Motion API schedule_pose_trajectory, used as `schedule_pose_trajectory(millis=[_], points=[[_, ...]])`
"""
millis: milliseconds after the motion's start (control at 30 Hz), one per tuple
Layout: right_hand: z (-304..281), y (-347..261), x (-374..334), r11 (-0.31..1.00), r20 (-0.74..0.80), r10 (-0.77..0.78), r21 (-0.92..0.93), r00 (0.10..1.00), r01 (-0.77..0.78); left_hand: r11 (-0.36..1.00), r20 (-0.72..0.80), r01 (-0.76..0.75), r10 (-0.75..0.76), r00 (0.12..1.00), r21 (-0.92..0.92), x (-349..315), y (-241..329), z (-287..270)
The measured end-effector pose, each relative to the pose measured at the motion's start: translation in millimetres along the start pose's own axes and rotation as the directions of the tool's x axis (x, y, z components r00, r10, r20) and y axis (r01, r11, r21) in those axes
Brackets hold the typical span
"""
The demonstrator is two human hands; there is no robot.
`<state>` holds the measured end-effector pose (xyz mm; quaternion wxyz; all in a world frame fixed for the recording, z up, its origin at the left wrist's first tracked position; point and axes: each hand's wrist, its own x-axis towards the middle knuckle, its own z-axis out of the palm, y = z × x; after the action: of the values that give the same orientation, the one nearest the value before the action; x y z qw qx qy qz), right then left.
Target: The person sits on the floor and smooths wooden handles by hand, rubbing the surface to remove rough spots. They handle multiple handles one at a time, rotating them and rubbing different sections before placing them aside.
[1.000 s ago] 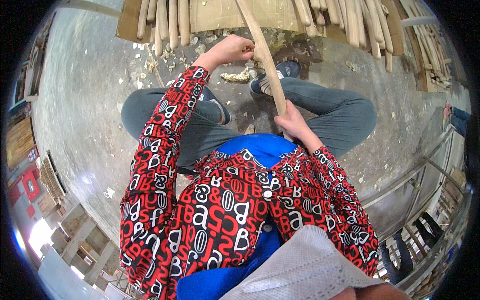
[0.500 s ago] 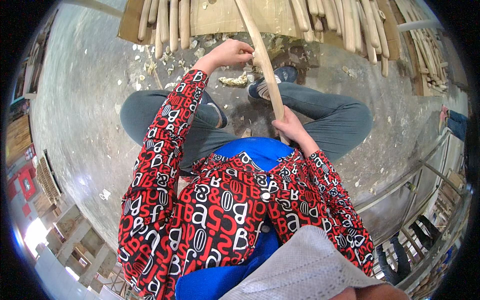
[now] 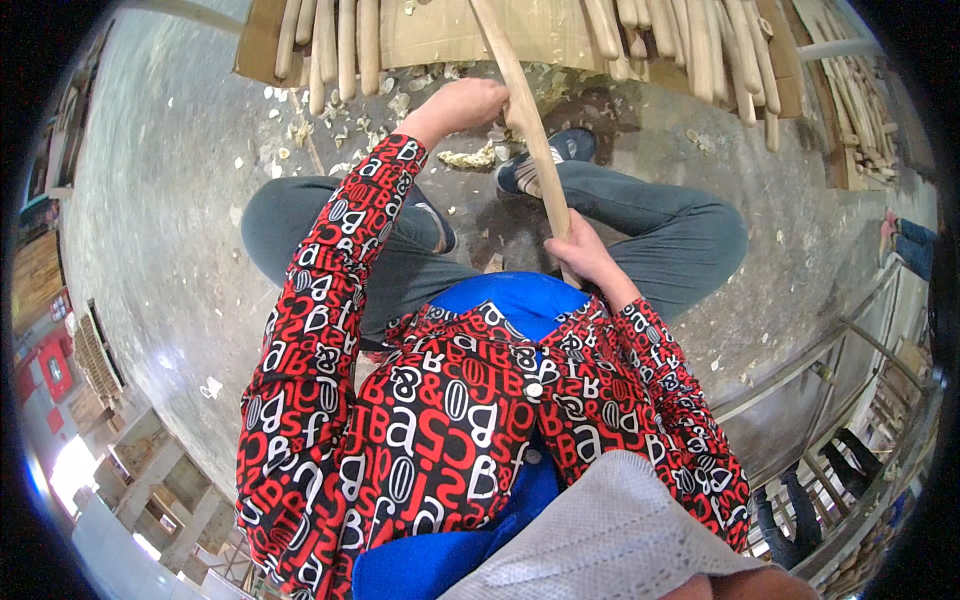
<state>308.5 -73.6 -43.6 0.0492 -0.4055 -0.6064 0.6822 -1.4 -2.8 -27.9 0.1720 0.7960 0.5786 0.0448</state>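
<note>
A long, slightly curved pale wooden stick (image 3: 539, 150) runs from the cardboard at the top down toward my waist, with a small bump on its left edge. Close to its lower end my right hand (image 3: 583, 250) is wrapped around it. My left hand (image 3: 470, 106) is closed, its curled fingers against the stick's left edge beside the bump. Those fingertips are partly hidden, and whatever they may hold does not show. Below the stick lie my bent legs and one dark shoe (image 3: 558, 155).
Brown cardboard (image 3: 430, 35) with several similar wooden sticks (image 3: 347, 50) lies ahead, more of them at right (image 3: 700, 55). Wood shavings (image 3: 470, 158) litter the concrete floor (image 3: 180, 200). A metal rail frame (image 3: 790, 375) stands at right, with other people's legs beyond it.
My left hand has shifted slightly right against the stick, its fingers curling from a loose pinch into a tighter fist. My right hand and the stick have stayed nearly in place.
</note>
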Motion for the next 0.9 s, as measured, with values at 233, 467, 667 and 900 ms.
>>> schedule_pose_trajectory(millis=[233,467,667,900], points=[[0.2,2.3,2.5,1.0,-0.005,0.011,0.009,1.0,-0.011,0.854,-0.198,0.065,-0.194,0.961,-0.517,-3.3,-2.4,-2.2],[-5.8,15.4,3.9,0.998,-0.006,0.021,-0.062,1.0,-0.022,0.926,-0.058,0.006,-0.03,0.998,-0.378,-1.3,3.3,-18.1],[-4.7,8.8,2.5,0.983,-0.048,-0.049,-0.18,0.998,0.04,0.99,0.013,0.0,0.002,1.0,-0.141,5.0,12.6,-21.9],[-3.0,8.9,-3.6,0.997,-0.015,-0.005,-0.071,1.0,0.004,0.983,-0.147,-0.071,0.046,0.988,-0.171,2.8,9.0,-6.6]])
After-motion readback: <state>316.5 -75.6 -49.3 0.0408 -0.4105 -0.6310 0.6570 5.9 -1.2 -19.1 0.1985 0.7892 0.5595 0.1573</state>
